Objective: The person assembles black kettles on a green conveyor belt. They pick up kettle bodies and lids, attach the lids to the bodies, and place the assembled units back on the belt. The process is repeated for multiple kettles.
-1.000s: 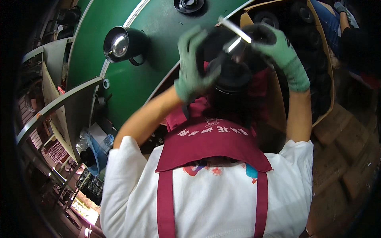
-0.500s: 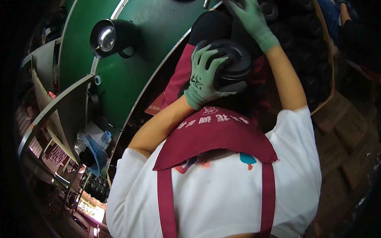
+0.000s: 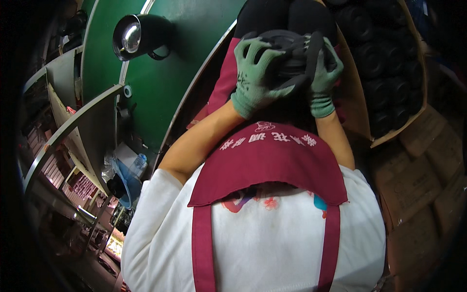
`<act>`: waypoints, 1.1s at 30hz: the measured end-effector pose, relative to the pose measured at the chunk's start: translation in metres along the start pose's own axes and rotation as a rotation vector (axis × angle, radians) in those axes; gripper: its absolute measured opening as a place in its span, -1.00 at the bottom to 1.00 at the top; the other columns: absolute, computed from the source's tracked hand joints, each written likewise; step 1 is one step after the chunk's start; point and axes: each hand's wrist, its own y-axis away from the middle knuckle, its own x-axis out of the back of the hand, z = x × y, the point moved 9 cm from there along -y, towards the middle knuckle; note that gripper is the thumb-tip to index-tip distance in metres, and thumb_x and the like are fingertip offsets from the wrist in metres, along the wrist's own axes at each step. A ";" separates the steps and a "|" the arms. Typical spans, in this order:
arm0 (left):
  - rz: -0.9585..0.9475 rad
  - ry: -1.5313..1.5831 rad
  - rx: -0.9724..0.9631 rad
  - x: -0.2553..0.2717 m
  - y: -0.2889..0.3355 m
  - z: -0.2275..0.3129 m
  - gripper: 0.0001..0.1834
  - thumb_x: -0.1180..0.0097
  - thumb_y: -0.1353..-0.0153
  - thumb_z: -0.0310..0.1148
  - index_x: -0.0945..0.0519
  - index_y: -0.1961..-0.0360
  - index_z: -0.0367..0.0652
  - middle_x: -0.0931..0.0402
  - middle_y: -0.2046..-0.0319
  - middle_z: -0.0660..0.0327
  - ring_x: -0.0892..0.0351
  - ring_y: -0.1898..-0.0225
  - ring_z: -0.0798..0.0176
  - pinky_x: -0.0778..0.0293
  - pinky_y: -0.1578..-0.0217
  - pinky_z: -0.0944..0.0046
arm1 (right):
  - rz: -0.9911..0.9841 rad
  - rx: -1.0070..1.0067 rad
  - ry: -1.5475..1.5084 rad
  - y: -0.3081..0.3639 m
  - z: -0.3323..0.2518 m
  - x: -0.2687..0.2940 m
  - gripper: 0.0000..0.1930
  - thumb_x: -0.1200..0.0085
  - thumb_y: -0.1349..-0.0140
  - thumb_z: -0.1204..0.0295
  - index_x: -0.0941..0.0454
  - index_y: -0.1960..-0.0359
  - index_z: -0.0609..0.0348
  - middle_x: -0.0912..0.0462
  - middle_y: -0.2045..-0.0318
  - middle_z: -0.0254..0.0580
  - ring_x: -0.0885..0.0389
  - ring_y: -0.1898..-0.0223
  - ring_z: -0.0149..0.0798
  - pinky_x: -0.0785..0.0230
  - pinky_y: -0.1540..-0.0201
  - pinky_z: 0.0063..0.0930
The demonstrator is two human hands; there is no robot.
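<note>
Over my lap I hold a black round part (image 3: 287, 53), disc-like with a ridged rim, between both gloved hands. My left hand (image 3: 258, 73), in a green glove with dark fingertips, is curled around its left side, thumb along the near edge. From the right, my right hand (image 3: 325, 75) grips the same part in a matching glove, its fingers bent at the rim. The gloves cover much of the part, so its exact kind cannot be made out.
To my right stands an open cardboard box (image 3: 355, 92) full of black round parts (image 3: 384, 68). Closed cartons (image 3: 408, 185) lie beyond it. On the left, a black cup-shaped housing (image 3: 158, 36) with a shiny inside rests on the green table (image 3: 187, 63). A blue object (image 3: 125, 185) is lower left.
My right hand has come down from the upper right onto the black part, which my left hand was holding alone. The view has shifted, showing more of the box.
</note>
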 end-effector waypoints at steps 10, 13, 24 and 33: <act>0.071 0.140 0.038 0.045 0.021 0.006 -0.30 -0.63 0.12 -0.20 -0.60 -0.07 -0.15 -0.48 -0.09 0.06 -0.42 -0.19 -0.07 -0.38 -0.25 -0.06 | -0.306 -0.106 -0.275 -0.040 0.014 0.016 -0.63 0.15 -0.60 0.33 -0.54 -0.22 0.32 -0.65 -0.16 0.00 -0.64 -0.19 -0.12 -0.43 -0.32 -0.22; 0.034 0.165 0.054 0.048 0.022 0.008 -0.29 -0.62 0.11 -0.23 -0.59 -0.10 -0.16 -0.46 -0.12 0.05 -0.41 -0.23 -0.08 -0.35 -0.27 -0.07 | -0.453 -0.013 -0.095 -0.043 0.025 -0.011 -0.62 0.15 -0.60 0.34 -0.53 -0.24 0.32 -0.64 -0.19 -0.02 -0.64 -0.20 -0.18 -0.42 -0.32 -0.31; -0.118 -0.152 -0.053 0.039 -0.033 0.048 -0.41 -0.48 -0.01 -0.13 -0.62 -0.09 -0.01 -0.52 -0.06 0.12 -0.48 -0.11 -0.05 -0.31 -0.16 -0.07 | -0.673 -0.250 -0.350 -0.041 0.029 -0.068 -0.63 -0.04 -0.54 0.19 -0.63 -0.09 0.26 -0.75 0.12 -0.28 -0.70 0.09 -0.40 -0.54 -0.03 -0.52; -0.373 -0.186 -0.040 -0.030 -0.067 0.059 -0.63 -0.28 -0.08 -0.19 -0.70 0.10 -0.10 -0.50 -0.01 0.09 -0.45 -0.09 -0.07 -0.34 -0.15 -0.12 | -1.120 -0.687 -0.514 -0.052 0.038 -0.106 -0.67 -0.03 -0.47 0.40 -0.59 -0.13 0.35 -0.69 -0.08 0.08 -0.62 -0.21 -0.07 -0.40 -0.34 -0.20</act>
